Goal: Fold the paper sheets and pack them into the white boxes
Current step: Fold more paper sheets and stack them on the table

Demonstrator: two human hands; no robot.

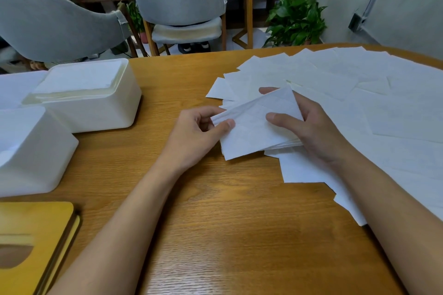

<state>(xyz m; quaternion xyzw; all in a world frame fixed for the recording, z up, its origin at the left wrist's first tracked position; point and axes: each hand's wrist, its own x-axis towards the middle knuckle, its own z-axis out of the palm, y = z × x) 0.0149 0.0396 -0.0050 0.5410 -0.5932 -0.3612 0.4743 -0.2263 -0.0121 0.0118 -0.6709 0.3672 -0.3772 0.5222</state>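
Paper (80,78) fills the far white box (100,114).

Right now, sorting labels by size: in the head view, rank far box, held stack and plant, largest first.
1. far box
2. held stack
3. plant, though it stands farthest off, so only looks smallest.

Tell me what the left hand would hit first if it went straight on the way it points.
The left hand points rightward, pinching the folded paper; pushing on, it would likely meet the right hand holding the paper's other side, though depth is unclear.
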